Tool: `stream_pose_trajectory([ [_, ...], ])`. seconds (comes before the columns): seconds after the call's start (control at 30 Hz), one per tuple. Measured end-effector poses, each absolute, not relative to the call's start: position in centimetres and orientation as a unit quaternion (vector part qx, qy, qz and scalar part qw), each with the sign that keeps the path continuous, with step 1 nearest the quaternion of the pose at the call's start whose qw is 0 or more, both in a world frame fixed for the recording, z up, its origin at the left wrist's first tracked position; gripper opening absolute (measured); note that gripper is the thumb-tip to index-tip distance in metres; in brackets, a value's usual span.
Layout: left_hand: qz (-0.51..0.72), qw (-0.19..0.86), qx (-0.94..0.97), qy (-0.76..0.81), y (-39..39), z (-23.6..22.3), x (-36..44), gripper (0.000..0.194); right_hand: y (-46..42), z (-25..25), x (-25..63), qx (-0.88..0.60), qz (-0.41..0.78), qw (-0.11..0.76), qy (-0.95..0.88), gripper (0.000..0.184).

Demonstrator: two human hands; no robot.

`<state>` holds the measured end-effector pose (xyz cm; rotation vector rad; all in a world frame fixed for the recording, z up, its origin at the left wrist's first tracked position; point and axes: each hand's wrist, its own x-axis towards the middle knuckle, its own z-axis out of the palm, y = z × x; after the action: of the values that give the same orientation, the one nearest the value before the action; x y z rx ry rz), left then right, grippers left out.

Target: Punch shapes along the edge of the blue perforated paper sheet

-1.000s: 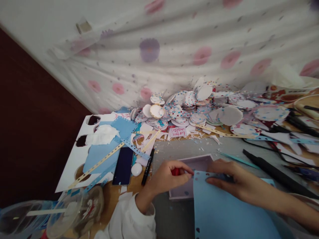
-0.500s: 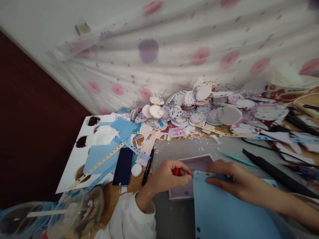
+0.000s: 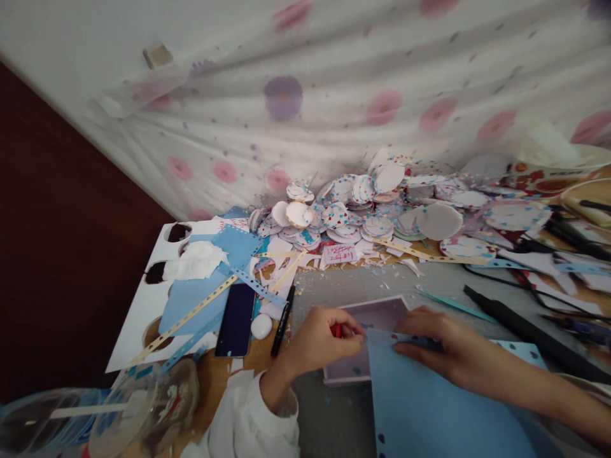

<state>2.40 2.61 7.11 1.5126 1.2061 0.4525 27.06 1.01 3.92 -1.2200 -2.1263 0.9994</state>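
My left hand [image 3: 329, 340] is closed with curled fingers around a small red object [image 3: 337, 330], mostly hidden by the fingers. Its thumb and fingertips are at the top left corner of a sheet of blue paper [image 3: 429, 404]. Heart-shaped holes run along that sheet's edges. From the right, my right hand [image 3: 436, 343] pinches the top edge of the same sheet between thumb and fingers. Behind and partly below both hands lies a shallow pale purple tray [image 3: 346, 372] with a few small bits in it.
A heap of round paper discs [image 3: 344, 207] lies along the curtained wall. Left of my hands are a phone [image 3: 236, 321], a white round case [image 3: 261, 326] and a black marker [image 3: 283, 321]. Teal tweezers [image 3: 458, 304] and a long black tool [image 3: 529, 331] lie right.
The corner of the blue paper has shifted slightly left, and my left fingertips have drawn back a little to the left. A punched edge shows more at the right, behind my right forearm.
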Motion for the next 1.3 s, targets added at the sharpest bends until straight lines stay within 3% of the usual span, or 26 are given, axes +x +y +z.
stream_pose_trajectory([
  [0.23,0.185,0.454,0.661,0.568,3.0,7.3,1.6,0.016,1.1,4.3,27.6,-0.457,0.381,0.217,-0.774,0.03],
  [0.47,0.149,0.332,0.764,0.532,3.0,6.9,2.2,0.009,1.2,3.9,27.6,-0.453,0.378,0.227,-0.775,0.029],
  [0.63,0.152,0.309,0.779,0.524,3.0,6.6,2.6,0.006,1.2,3.2,27.7,-0.44,0.371,0.242,-0.781,0.035],
  [0.8,0.158,0.34,0.76,0.531,3.0,6.6,2.7,0.014,0.5,2.8,27.6,-0.44,0.36,0.261,-0.78,0.033],
  [0.9,0.182,0.371,0.742,0.527,3.0,6.6,2.5,0.006,0.4,3.0,27.7,-0.432,0.348,0.27,-0.787,0.035],
  [1.13,0.339,0.654,0.521,0.43,1.8,7.1,0.6,0.045,0.6,4.4,29.8,-0.437,0.244,0.337,-0.798,0.032],
  [1.3,0.365,0.714,0.449,0.395,0.4,7.0,0.1,0.042,-0.2,6.0,28.6,-0.419,0.274,0.327,-0.802,0.035],
])
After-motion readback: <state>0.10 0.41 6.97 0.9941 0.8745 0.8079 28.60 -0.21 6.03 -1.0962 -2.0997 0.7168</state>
